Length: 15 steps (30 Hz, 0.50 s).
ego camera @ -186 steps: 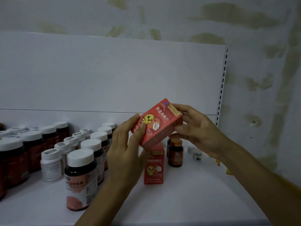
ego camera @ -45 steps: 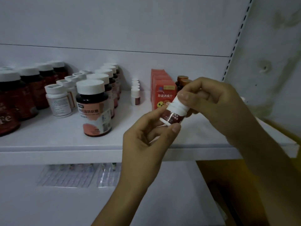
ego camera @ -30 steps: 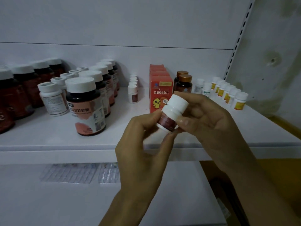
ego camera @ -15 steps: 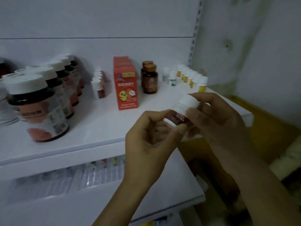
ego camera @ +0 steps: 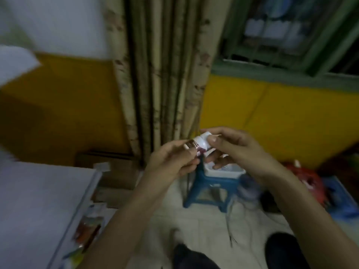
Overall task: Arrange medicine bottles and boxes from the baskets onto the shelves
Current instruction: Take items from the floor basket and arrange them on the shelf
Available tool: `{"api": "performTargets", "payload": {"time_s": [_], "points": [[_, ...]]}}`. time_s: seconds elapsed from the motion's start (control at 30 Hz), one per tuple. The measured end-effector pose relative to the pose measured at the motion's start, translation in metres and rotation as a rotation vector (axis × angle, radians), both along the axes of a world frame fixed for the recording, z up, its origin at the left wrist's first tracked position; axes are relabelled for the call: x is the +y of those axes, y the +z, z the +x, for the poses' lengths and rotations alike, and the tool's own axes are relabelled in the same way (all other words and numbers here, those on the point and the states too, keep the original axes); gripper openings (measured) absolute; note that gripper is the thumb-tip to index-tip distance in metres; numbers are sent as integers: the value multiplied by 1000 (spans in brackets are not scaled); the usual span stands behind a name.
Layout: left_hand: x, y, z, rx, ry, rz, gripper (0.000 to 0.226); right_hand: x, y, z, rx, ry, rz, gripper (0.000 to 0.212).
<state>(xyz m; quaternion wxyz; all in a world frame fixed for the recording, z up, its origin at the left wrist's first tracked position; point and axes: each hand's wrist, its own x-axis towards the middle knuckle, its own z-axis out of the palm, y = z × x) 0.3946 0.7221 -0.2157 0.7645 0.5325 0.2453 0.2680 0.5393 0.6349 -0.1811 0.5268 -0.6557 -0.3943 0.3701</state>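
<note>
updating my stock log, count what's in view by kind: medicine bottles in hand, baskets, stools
medicine bottle, held by left hand and right hand: 1
white basket: 1
blue stool: 1
total: 3

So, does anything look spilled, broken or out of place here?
Nothing plainly stands out. The left hand and right hand hold the small white bottle tilted; the white basket sits on the blue stool. Blur hides finer damage.

Small white-capped bottle [ego camera: 200, 144], dark red label, tilted, held above white basket [ego camera: 225, 172]
</note>
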Motion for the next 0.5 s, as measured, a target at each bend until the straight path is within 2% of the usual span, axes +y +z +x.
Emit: {"api": "performTargets", "payload": {"time_s": [0.13,0.23,0.33,0.43,0.47,0.5], "points": [[-21,-41,64,146,-215,248,35,-64,-34,53,-43,-186,-44,27],[-35,-75,113,251,-342,490,52,-95,-70,107,-219,-389,-52,14],[-40,-119,161,396,-449,693,61,-117,-118,168,-308,-499,-106,20],[-34,-174,215,623,-493,787,84,-118,-171,232,-373,-563,-182,13],[-31,-193,235,683,-495,789,88,-113,-191,257,-427,-562,-207,7],[-28,-210,256,738,-483,781,89,-104,-212,283,-475,-554,-254,11]]}}
